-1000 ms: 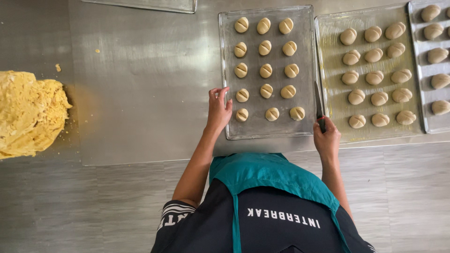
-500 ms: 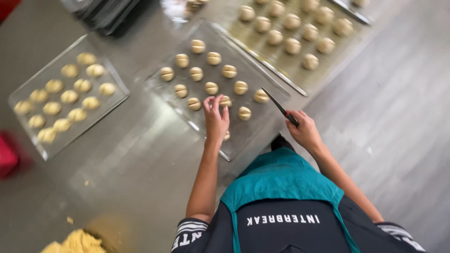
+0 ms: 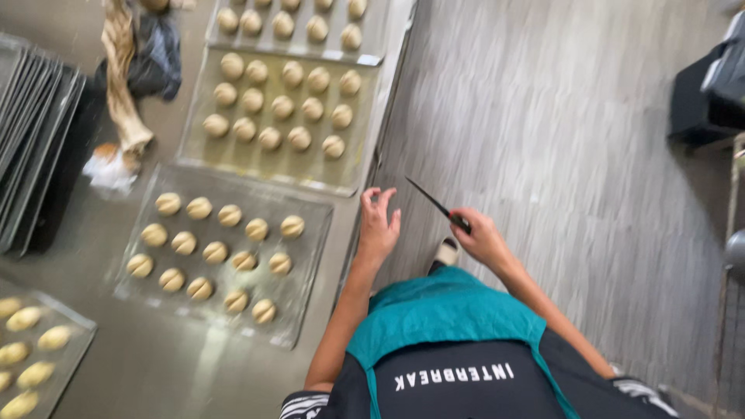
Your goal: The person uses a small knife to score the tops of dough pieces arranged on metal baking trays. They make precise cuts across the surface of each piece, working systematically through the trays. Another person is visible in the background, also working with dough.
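Observation:
My right hand (image 3: pixel 483 237) is shut on a thin dark knife (image 3: pixel 434 204), its blade pointing up and left over the floor. My left hand (image 3: pixel 377 226) is open with fingers spread, just past the metal table's edge (image 3: pixel 365 194) and touching nothing. Nearest to it on the table lies a metal tray (image 3: pixel 309 273) with several rows of small slashed dough pieces (image 3: pixel 229 215). My teal apron (image 3: pixel 446 314) fills the bottom of the view.
Beyond it stand two more trays (image 3: pixel 358 164) (image 3: pixel 372 39) of round dough pieces, and another tray (image 3: pixel 74 330) at the lower left. Stacked empty trays (image 3: pixel 35 124) and a dark bag with a cloth (image 3: pixel 143 58) sit at the left. Grey floor (image 3: pixel 582 132) and a dark box (image 3: pixel 710 89) lie right.
My left hand has come off the dough tray and drawn back past the table edge. The knife hand has also pulled away, and the view has swung toward the floor.

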